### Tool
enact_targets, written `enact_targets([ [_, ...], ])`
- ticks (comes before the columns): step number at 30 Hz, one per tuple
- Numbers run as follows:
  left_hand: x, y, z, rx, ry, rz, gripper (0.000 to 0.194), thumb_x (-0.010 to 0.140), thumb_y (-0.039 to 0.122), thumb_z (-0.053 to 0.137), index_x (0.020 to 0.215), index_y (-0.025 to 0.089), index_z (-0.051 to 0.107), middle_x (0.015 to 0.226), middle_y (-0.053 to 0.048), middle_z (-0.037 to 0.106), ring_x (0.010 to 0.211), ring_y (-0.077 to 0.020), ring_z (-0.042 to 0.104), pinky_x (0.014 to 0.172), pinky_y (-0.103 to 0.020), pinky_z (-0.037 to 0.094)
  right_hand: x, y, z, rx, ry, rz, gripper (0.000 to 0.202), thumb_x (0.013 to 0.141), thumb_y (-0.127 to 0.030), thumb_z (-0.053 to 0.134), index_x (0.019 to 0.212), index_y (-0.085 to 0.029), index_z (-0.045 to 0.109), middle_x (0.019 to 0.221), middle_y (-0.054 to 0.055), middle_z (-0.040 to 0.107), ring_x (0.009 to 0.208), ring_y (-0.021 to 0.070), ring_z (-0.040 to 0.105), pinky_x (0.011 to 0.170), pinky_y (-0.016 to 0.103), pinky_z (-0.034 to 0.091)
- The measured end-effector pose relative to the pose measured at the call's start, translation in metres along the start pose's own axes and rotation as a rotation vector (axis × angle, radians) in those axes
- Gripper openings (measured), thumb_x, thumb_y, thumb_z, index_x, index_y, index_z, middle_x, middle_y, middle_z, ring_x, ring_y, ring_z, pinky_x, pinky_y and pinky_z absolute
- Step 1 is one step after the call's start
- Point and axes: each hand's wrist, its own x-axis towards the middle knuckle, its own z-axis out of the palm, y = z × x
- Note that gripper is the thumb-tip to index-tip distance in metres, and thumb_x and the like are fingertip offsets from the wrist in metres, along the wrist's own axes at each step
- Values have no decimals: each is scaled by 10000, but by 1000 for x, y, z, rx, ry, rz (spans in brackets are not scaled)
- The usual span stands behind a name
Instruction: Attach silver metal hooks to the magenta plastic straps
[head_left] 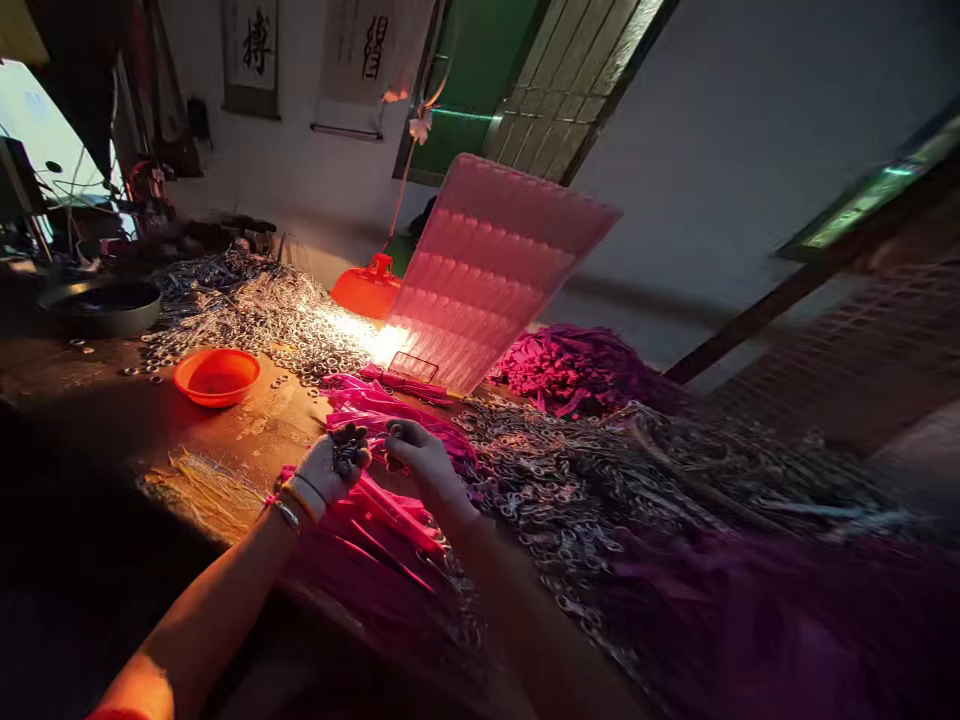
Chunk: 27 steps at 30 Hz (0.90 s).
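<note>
My left hand, with bands at its wrist, is closed around a small bunch of dark rings. Close on its right, my right hand has its fingers bent together; whatever is pinched in them is too small and dark to make out. Below and behind both hands lie bright pink fabric strips. Right beside my right forearm spreads a heap of metal rings with straps.
An orange bowl stands left, near a pile of loose rings. A red lamp hangs low before a tilted pink panel. Behind the panel is a magenta bundle. A dark pan sits far left.
</note>
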Motion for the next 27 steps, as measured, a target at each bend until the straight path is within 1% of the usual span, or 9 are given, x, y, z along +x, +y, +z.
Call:
enact_targets([
  [6,-8,-23,16,111,-45,-43,237,980,129,382,823,122,559,555,6,516,363,-60,454,280,-101,248,0,3,1,-79,163,-72,344,666,-360,618,962,-188,652,835,10,665,750,171,596,704,312,504],
  [10,-11,-39,27,228,-52,43,214,948,124,426,752,154,507,503,52,432,331,-41,360,295,-107,221,-13,2,0,-166,153,-123,276,735,-317,573,969,-204,667,900,25,717,850,194,638,799,331,516],
  [14,-7,-46,22,410,-31,193,188,920,231,514,746,162,525,497,51,477,318,-42,339,302,-141,221,-22,-7,-13,-267,97,-150,201,806,-277,575,957,-225,697,952,30,744,911,211,659,868,347,501],
  [15,-7,-46,19,471,-32,220,205,911,265,539,736,159,539,489,44,494,313,-46,342,303,-154,229,-23,-10,-18,-346,80,-169,213,828,-257,570,995,-227,700,995,43,743,940,216,655,887,352,486],
  [17,-8,-46,14,602,-53,258,242,884,299,591,696,150,560,464,29,514,313,-57,363,312,-174,245,-25,-18,-26,-657,-7,-246,270,878,-220,538,1108,-214,681,1069,88,726,978,231,639,887,358,457],
  [20,-10,-45,11,768,-108,286,262,846,277,637,632,139,573,429,15,515,320,-65,386,322,-182,238,-29,-28,-37,-1166,-265,-373,259,944,-231,472,1086,-177,682,977,112,725,878,223,639,774,321,426],
  [22,-11,-44,11,881,-141,287,271,843,271,629,613,140,573,418,14,509,319,-68,383,320,-185,230,-32,-31,-44,-1258,-358,-390,237,936,-258,484,912,-171,703,835,88,723,760,199,630,706,301,392],
  [24,-11,-44,13,1039,-171,284,281,856,287,597,613,149,563,423,19,500,328,-73,385,321,-185,235,-36,-31,-53,-1287,-394,-426,222,891,-272,527,779,-170,690,732,74,706,671,182,603,674,302,360],
  [27,-9,-45,17,1211,-208,247,290,870,321,552,627,164,539,442,36,470,354,-73,385,339,-182,259,-45,-25,-64,-1332,-459,-577,255,881,-321,532,750,-159,680,709,86,699,642,181,580,661,313,326],
])
